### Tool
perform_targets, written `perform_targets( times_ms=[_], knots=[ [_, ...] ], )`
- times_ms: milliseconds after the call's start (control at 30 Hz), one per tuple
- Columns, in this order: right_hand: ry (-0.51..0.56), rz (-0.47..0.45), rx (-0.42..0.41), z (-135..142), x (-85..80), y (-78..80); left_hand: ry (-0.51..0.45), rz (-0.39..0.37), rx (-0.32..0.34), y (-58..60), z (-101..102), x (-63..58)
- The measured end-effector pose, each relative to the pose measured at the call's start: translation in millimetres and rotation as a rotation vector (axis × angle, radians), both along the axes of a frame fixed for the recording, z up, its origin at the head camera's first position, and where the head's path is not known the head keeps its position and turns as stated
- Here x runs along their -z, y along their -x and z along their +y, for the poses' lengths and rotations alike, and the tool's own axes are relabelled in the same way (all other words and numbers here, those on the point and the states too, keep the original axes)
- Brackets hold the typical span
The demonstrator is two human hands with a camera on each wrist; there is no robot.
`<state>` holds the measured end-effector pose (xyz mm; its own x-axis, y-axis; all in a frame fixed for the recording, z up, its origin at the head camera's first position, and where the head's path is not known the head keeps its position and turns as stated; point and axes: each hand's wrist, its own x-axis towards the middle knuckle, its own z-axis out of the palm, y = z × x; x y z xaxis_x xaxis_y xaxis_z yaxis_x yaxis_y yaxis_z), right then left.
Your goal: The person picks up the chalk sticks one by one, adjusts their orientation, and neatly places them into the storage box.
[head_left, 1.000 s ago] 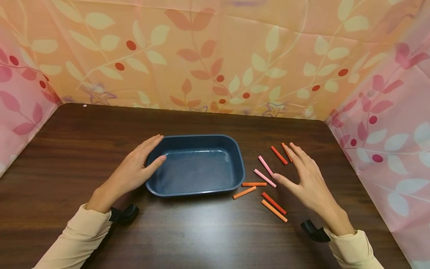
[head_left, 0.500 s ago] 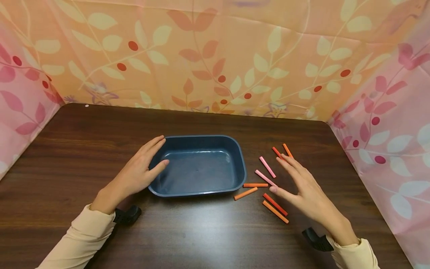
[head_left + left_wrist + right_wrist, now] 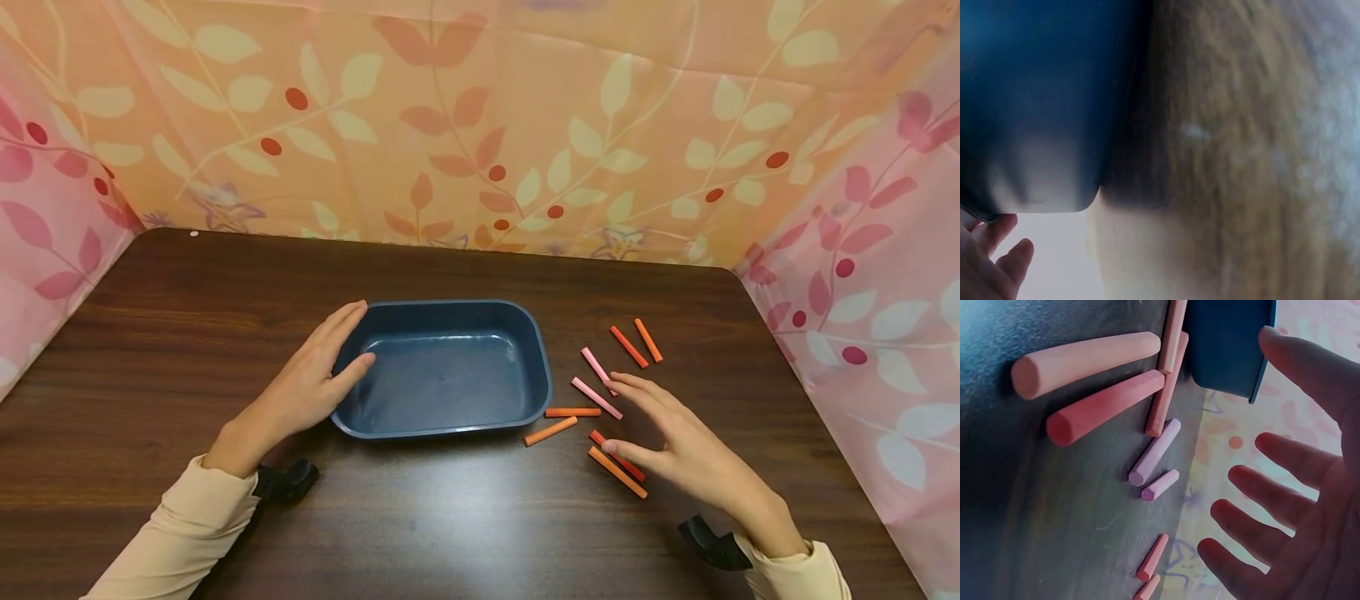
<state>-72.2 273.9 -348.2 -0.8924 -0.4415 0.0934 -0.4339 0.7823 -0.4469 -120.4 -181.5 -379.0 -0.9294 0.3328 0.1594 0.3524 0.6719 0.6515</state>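
We see a person's left hand (image 3: 300,387) at the left end of a blue tray (image 3: 442,379), its grip relaxed and holding nothing: the fingers are straight and the thumb stands apart, overlapping the rim in the head view, though we cannot tell whether they touch the tray. The blue tray sits near the middle of a dark wooden tabletop (image 3: 420,517). To its right lie eight short sticks, and over the nearer ones hovers the right hand (image 3: 686,442); its grip is spread, thumb well away from the fingers, nothing between them. Beyond those fingers we find a far red stick (image 3: 628,347) and a far orange stick (image 3: 648,340), side by side. Two pink sticks (image 3: 597,398) slant between the blue tray and the right hand, the farther one partly covered by a fingertip in the head view. Two orange sticks (image 3: 572,412) lie by the tray's near right corner, one almost level, the other tilted. The thumb partly hides a near red stick (image 3: 633,471), with a near orange stick (image 3: 617,472) just beside it, roughly parallel. Around the tabletop we see leaf-patterned cloth (image 3: 450,83), and cream sleeves (image 3: 180,525) on both arms.
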Motion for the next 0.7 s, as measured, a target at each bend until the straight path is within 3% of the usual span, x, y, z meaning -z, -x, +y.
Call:
perform_targets(
  times_ms=[367, 700],
  knots=[
    [0.023, 0.073, -0.084, 1, 10.3, 1.2, 0.013, 0.005, -0.009, 0.1, 1, -0.6],
    [0.112, -0.03, -0.155, 0, 18.3, 2.9, 0.04, 0.006, -0.018, -0.5, 2, -2.3]
  ],
)
